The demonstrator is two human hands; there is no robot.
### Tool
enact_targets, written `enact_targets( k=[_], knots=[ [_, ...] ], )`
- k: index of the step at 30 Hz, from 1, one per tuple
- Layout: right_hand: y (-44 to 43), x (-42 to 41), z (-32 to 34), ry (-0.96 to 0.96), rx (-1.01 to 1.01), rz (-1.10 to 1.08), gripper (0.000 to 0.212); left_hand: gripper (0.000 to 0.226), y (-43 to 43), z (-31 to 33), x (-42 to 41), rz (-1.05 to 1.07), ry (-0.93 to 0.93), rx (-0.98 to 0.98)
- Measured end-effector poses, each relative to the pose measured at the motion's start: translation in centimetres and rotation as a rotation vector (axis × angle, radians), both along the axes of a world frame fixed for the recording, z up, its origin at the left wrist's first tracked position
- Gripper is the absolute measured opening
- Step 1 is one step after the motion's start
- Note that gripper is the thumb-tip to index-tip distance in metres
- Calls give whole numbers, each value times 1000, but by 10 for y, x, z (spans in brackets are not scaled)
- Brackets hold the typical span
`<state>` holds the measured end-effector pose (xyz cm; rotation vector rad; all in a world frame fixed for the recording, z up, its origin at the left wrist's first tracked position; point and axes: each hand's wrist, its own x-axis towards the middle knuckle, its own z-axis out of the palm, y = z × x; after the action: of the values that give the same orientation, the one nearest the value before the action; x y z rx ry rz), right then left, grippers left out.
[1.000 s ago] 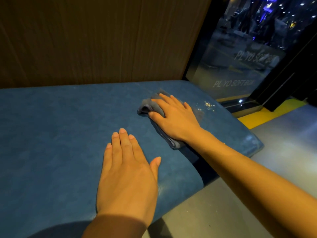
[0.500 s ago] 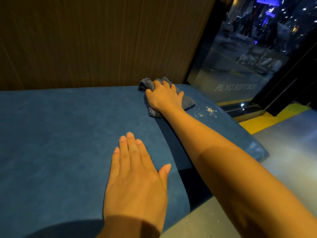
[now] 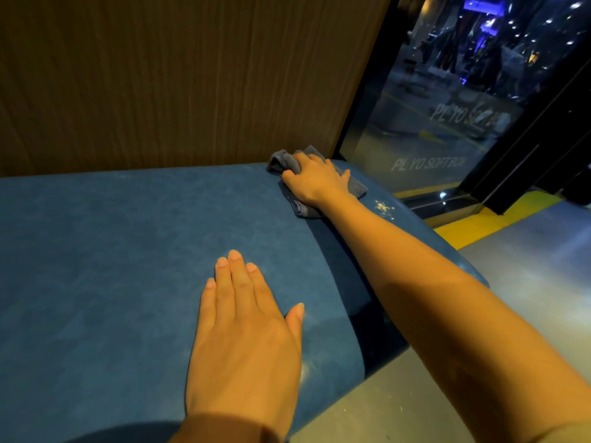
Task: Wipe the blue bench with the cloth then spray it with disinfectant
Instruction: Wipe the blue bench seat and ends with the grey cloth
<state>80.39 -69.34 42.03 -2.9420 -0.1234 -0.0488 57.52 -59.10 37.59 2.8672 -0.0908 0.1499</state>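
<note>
The blue bench [image 3: 112,257] fills the lower left of the head view, its padded top running up to a wooden wall. My right hand [image 3: 315,182] lies far out at the bench's back right corner, pressed down on a crumpled grey cloth [image 3: 283,161] that bunches against the wall. My left hand [image 3: 246,334] rests flat on the bench near the front edge, fingers together, holding nothing. A patch of pale crumbs [image 3: 382,206] lies on the bench just right of the cloth. No spray bottle is in view.
A wooden wall panel [image 3: 176,78] stands behind the bench. To the right is a dark glass pane [image 3: 441,123] with white lettering, a yellow floor strip [image 3: 486,222] below it, and grey floor [image 3: 527,282] past the bench's end.
My right hand has pushed the cloth away from the bench's middle to the back right corner by the wall. My left hand has stayed flat in place.
</note>
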Motion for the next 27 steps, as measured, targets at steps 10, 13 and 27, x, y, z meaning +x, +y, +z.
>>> enact_targets(
  k=[10, 13, 27],
  knots=[
    [-74, -107, -4, -74, -10, 69, 41, 79, -3, 28, -5, 71, 121, 190],
    [-88, -136, -6, -62, -12, 89, 42, 75, -4, 31, -6, 92, 153, 162],
    [-160, -176, -11, -122, 80, 105, 49, 84, -50, 45, 43, -144, 344, 156]
  ],
)
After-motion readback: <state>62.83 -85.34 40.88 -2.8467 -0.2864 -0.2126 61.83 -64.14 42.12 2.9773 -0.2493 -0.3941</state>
